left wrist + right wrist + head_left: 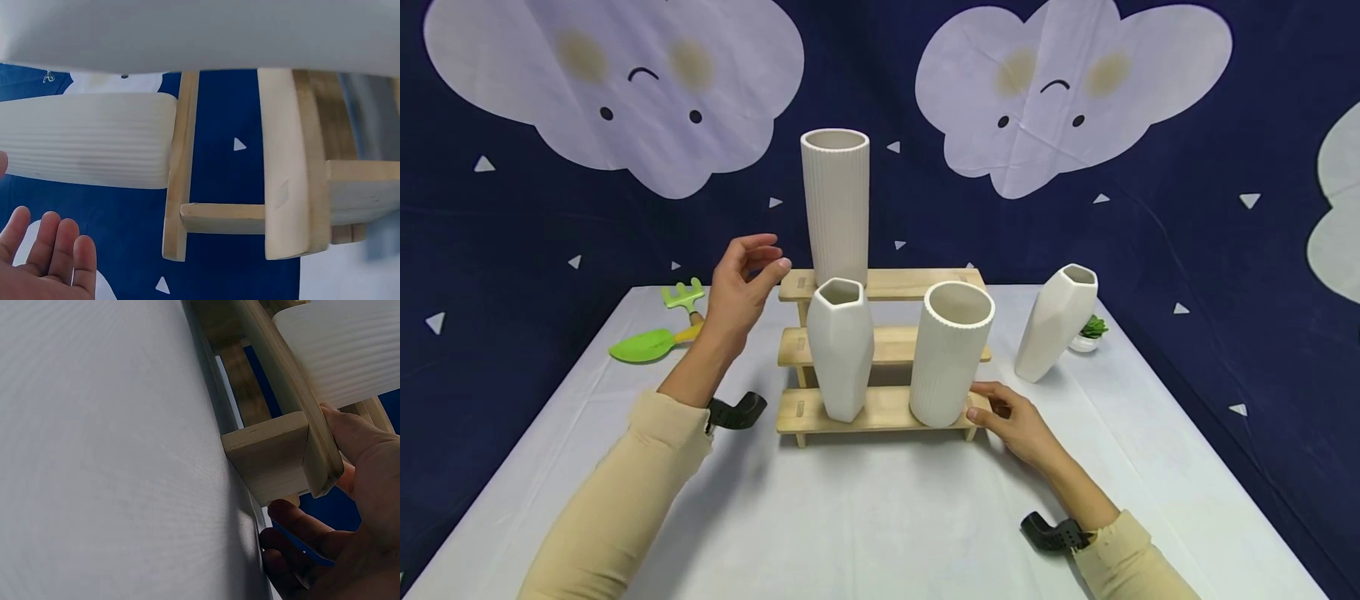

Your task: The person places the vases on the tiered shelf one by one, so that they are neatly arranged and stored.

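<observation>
A three-tier wooden stand (891, 406) sits on the table, its lowest shelf toward me. On the top shelf stands a tall ribbed white vase (837, 208); my left hand (741, 279) hovers just left of it, fingers loosely bent and apart from it. Down on the lowest shelf are a faceted white vase (842, 358) at the left and a shorter ribbed white vase (947, 367) at the right. My right hand (1015, 425) grips the right end of that shelf. In the right wrist view, the thumb (353, 431) lies along the shelf's top, with fingers below.
Another faceted white vase (1056, 325) stands right of the stand, beside a small potted succulent (1092, 327). To the left lie a green toy trowel (643, 346) and a green hand fork (683, 296). A dark blue cloud-print cloth (865, 83) hangs behind the table.
</observation>
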Tool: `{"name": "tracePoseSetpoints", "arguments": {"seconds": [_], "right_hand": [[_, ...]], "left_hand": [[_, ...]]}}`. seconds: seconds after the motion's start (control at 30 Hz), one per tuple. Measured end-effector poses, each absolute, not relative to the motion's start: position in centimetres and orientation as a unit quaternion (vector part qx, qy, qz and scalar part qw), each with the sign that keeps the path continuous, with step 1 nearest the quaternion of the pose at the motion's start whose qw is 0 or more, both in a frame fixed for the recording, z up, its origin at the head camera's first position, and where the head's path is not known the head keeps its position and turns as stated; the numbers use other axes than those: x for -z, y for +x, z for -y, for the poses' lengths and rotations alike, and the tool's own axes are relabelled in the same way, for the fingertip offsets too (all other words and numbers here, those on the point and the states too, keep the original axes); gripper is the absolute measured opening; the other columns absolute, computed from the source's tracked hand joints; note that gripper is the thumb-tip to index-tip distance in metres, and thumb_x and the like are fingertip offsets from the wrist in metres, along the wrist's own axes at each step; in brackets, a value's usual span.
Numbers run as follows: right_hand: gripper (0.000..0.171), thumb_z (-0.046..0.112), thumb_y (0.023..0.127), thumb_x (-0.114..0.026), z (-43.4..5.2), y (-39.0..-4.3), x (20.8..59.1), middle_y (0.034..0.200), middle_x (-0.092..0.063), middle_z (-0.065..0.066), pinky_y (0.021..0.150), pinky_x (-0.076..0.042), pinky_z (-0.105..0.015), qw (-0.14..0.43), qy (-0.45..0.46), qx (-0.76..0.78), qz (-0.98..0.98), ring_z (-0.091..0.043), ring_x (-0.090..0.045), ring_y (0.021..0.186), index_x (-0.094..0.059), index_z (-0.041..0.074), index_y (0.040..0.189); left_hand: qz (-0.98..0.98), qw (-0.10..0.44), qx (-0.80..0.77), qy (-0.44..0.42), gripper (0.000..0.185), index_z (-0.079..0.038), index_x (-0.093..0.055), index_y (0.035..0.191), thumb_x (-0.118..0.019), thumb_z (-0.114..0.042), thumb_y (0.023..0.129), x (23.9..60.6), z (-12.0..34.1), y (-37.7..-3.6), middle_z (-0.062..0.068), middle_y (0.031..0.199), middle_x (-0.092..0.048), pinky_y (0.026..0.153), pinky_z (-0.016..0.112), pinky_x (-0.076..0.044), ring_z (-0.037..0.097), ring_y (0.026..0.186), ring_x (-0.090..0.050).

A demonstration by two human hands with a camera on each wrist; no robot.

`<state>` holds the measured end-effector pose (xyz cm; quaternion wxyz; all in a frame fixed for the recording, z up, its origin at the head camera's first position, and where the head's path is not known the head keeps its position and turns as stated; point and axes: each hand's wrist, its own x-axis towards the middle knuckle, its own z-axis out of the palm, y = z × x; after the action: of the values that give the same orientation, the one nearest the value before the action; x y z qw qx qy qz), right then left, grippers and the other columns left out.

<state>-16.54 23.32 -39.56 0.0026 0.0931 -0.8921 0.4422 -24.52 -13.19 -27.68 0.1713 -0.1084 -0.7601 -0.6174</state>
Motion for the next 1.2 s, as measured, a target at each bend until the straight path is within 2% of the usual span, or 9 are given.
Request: {"name": "tracePoseSetpoints", "arguments": {"seconds": [0.4, 0.63, 0.83, 1.2], "right_hand": [[0.041, 0.017, 0.089, -0.065, -23.2, -16.5, 39.4, 0.126, -0.058, -0.023, 0.095, -0.043, -0.053, 0.006, 0.093, -0.441, 0.893, -0.038, -0.056, 0.111, -0.056, 0.004, 0.126], [0.042, 0.018, 0.089, -0.065, -23.3, -16.4, 39.5, 0.13, -0.056, -0.023, 0.096, -0.043, -0.053, 0.003, 0.088, -0.437, 0.895, -0.038, -0.055, 0.114, -0.056, 0.004, 0.127], [0.041, 0.017, 0.089, -0.065, -23.2, -16.4, 39.4, 0.126, -0.058, -0.022, 0.093, -0.044, -0.05, 0.007, 0.091, -0.435, 0.896, -0.035, -0.056, 0.109, -0.056, 0.004, 0.126], [0.041, 0.018, 0.089, -0.065, -23.2, -16.3, 39.2, 0.123, -0.059, -0.021, 0.092, -0.044, -0.048, 0.004, 0.09, -0.434, 0.896, -0.033, -0.056, 0.107, -0.056, 0.004, 0.126]], "left_hand": [[0.759, 0.149, 0.625, -0.102, 0.044, -0.006, -0.049, 0.129, -0.062, -0.024, 0.092, 29.3, 13.5, -22.3, 0.006, 0.118, -0.053, 0.09, 0.021, -0.04, 0.005, 0.106, -0.05], [0.764, 0.136, 0.623, -0.094, 0.043, -0.007, -0.049, 0.129, -0.062, -0.025, 0.091, 30.4, 13.7, -21.4, 0.008, 0.122, -0.053, 0.09, 0.022, -0.039, 0.007, 0.108, -0.049], [0.77, 0.132, 0.618, -0.09, 0.044, -0.008, -0.05, 0.128, -0.064, -0.026, 0.09, 31.4, 14.0, -20.7, 0.007, 0.122, -0.053, 0.087, 0.018, -0.04, 0.005, 0.107, -0.049], [0.794, 0.085, 0.597, -0.077, 0.046, -0.012, -0.05, 0.13, -0.063, -0.031, 0.09, 33.1, 14.7, -19.4, 0.01, 0.129, -0.051, 0.085, 0.017, -0.041, 0.011, 0.112, -0.048]]}}
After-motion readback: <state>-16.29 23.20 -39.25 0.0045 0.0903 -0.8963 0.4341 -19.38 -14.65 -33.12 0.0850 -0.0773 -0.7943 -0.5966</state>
